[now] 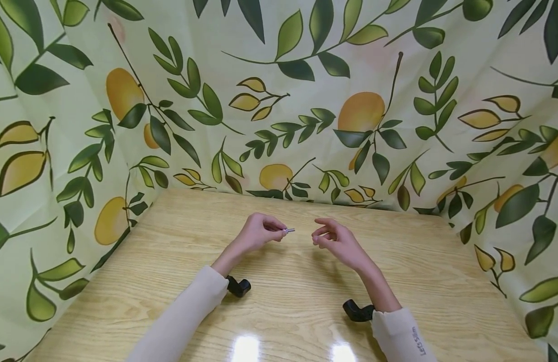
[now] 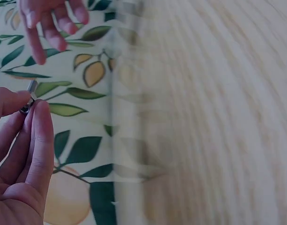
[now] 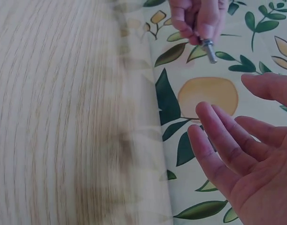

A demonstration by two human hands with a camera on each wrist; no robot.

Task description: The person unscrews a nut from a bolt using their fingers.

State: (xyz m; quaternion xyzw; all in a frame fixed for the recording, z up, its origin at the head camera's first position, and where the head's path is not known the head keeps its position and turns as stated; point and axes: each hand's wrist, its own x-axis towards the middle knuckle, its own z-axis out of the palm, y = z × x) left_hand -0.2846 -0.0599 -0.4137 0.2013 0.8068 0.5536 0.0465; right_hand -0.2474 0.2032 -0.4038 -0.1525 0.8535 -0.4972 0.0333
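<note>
A small silver metal bolt is pinched between the thumb and fingertips of my left hand, above the table. Its threaded shank points out toward the right hand in the right wrist view, while the fingertips hide part of its other end. Across a short gap, my right hand hovers with fingers relaxed and spread, holding nothing. In the left wrist view the bolt stands up from the pinch, and the right hand's fingers are apart from it.
Beneath both hands lies a light wood-grain table, with bright light reflections near its front edge. A cloth printed with leaves and fruit hangs along the back and sides. Black wrist mounts sit at both sleeves.
</note>
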